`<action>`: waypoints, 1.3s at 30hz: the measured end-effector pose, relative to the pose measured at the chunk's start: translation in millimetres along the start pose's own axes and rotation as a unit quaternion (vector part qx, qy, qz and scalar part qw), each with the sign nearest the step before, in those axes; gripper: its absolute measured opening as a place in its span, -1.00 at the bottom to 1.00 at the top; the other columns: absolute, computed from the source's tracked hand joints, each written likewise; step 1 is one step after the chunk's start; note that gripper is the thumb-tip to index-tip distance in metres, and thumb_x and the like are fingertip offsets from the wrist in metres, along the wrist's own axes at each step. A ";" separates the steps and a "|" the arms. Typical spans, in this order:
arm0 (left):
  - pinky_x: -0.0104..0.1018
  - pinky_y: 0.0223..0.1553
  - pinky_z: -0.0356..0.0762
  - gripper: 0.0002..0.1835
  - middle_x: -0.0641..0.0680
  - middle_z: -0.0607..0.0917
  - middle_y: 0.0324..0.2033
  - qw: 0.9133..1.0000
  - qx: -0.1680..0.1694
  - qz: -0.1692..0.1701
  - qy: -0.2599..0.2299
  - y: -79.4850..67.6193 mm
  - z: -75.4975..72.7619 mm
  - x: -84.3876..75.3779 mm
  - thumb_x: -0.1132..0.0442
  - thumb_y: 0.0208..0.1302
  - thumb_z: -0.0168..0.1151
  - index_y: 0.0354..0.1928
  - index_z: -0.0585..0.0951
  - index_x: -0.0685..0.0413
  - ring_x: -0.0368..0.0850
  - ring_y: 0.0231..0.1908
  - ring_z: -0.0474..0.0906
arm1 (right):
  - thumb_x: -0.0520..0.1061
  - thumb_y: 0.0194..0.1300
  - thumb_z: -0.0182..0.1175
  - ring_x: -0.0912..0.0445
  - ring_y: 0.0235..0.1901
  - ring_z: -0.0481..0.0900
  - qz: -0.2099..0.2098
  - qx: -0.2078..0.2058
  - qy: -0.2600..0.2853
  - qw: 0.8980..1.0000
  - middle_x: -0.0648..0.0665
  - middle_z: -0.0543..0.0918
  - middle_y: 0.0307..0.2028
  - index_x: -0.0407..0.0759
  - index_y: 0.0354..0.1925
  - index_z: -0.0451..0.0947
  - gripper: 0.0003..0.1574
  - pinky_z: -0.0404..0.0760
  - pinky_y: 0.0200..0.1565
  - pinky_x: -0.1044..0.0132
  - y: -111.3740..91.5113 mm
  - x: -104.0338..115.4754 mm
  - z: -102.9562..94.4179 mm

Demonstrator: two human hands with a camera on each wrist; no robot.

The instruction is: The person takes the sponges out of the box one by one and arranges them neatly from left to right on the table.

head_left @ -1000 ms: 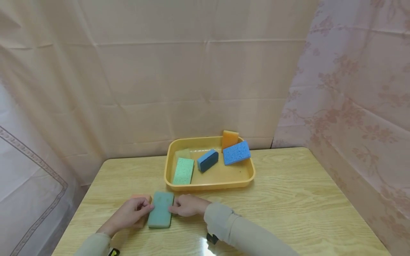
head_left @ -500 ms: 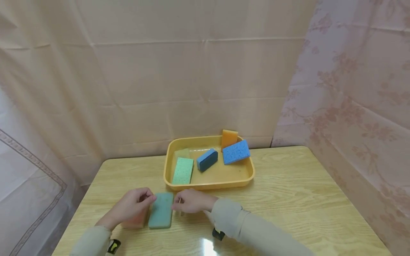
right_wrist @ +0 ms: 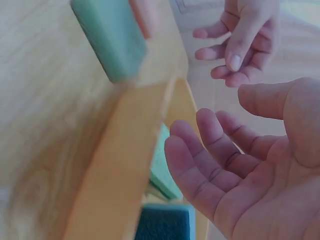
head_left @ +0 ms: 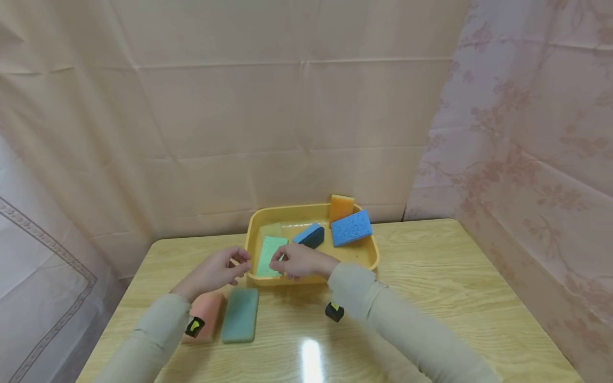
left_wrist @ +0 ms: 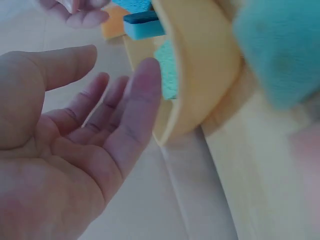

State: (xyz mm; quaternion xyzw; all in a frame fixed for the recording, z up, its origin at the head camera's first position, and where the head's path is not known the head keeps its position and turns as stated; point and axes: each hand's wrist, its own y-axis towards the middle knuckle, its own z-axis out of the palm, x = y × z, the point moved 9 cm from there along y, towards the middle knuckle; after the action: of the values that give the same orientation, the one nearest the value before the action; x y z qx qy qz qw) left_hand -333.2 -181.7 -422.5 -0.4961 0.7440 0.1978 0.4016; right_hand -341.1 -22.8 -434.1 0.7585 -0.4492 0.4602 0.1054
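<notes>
Both hands hover with loosely bent fingers and hold nothing. In the head view my left hand [head_left: 217, 271] is by the left front corner of a yellow tray [head_left: 375, 263], above a pink sponge [head_left: 210, 311] and a teal sponge [head_left: 240, 315]. These two sponges lie side by side on the table, the pink one partly hidden by the left wrist. My right hand [head_left: 304, 261] is over the tray's front rim, covering part of a light green sponge [head_left: 268, 254]. The left palm [left_wrist: 55, 175] and right palm [right_wrist: 270, 185] both show bare in the wrist views.
Inside the tray are a blue sponge with a dark side [head_left: 310, 235], a blue speckled sponge [head_left: 351, 229] and a pale yellow-green sponge [head_left: 272, 230]. An orange sponge [head_left: 341, 207] leans at the back right corner. A curtain [head_left: 287, 133] hangs behind the table [head_left: 431, 298].
From either side of the teal sponge, both hands have come away and risen forward to the tray. The teal sponge stays on the table, and more of the pink sponge shows.
</notes>
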 end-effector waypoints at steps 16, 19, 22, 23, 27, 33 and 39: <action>0.06 0.02 0.64 -0.52 0.40 0.46 0.24 0.989 0.046 -0.105 -0.098 56.5 1.0 8.6 0.22 0.56 0.08 0.31 0.34 0.44 0.35 0.19 0.47 | -0.02 0.53 0.14 -0.23 0.25 0.48 0.100 -0.034 0.229 0.968 -0.42 0.45 0.31 -0.37 0.36 0.37 -0.38 0.55 0.17 -0.08 29.0 -40.0 -29.1; 0.10 0.13 0.56 -0.46 0.41 0.37 0.35 0.983 0.062 -0.125 -0.121 59.4 6.6 13.8 0.17 0.58 0.04 0.38 0.26 0.43 0.40 0.30 0.37 | -0.03 0.51 0.15 -0.23 0.31 0.43 0.111 -0.038 0.254 0.960 -0.42 0.40 0.35 -0.43 0.39 0.29 -0.30 0.52 0.21 -0.09 33.4 -49.5 -21.0; 0.10 0.19 0.51 -0.39 0.42 0.27 0.40 0.977 0.070 -0.145 -0.137 60.8 11.4 18.3 0.13 0.58 0.03 0.42 0.19 0.42 0.41 0.35 0.28 | -0.04 0.51 0.16 -0.28 0.35 0.36 0.117 -0.042 0.270 0.955 -0.45 0.32 0.39 -0.50 0.41 0.21 -0.23 0.50 0.22 -0.12 34.9 -52.9 -13.5; 0.10 0.21 0.49 -0.38 0.42 0.25 0.41 0.976 0.070 -0.152 -0.141 61.3 12.6 19.9 0.12 0.58 0.03 0.44 0.17 0.42 0.41 0.37 0.25 | -0.04 0.50 0.16 -0.30 0.37 0.33 0.117 -0.044 0.274 0.954 -0.45 0.29 0.41 -0.52 0.42 0.18 -0.22 0.50 0.22 -0.13 35.3 -52.9 -11.7; 0.11 0.28 0.40 -0.34 0.43 0.16 0.45 0.973 0.073 -0.168 -0.142 63.8 17.1 23.3 0.11 0.58 -0.01 0.47 0.09 0.43 0.42 0.42 0.16 | -0.07 0.51 0.14 -0.35 0.40 0.23 0.117 -0.051 0.290 0.948 -0.46 0.21 0.45 -0.53 0.43 0.14 -0.22 0.45 0.25 -0.16 36.6 -51.6 -7.1; 0.13 0.32 0.34 -0.30 0.44 0.11 0.48 0.974 0.083 -0.172 -0.119 70.6 22.8 25.5 0.12 0.58 -0.05 0.51 0.02 0.44 0.44 0.42 0.14 | -0.08 0.51 0.15 -0.35 0.39 0.24 0.131 -0.048 0.312 0.940 -0.43 0.15 0.48 -0.49 0.47 0.07 -0.18 0.45 0.27 -0.13 39.2 -51.2 -0.4; 0.15 0.31 0.36 -0.30 0.44 0.05 0.50 0.972 0.089 -0.194 -0.094 78.1 23.9 29.7 0.13 0.60 -0.12 0.52 -0.04 0.47 0.44 0.40 0.18 | -0.11 0.55 0.08 -0.37 0.40 0.22 0.141 -0.032 0.360 0.922 -0.50 0.13 0.47 -0.46 0.51 0.00 -0.19 0.38 0.31 -0.15 41.9 -48.4 4.4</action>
State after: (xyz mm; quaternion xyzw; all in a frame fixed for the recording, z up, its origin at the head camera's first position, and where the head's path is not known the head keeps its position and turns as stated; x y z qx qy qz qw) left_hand -399.2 -148.8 -468.6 -0.5721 0.6070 0.0948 0.5434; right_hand -379.4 -21.1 -485.6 0.4666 -0.4979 0.6976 0.2187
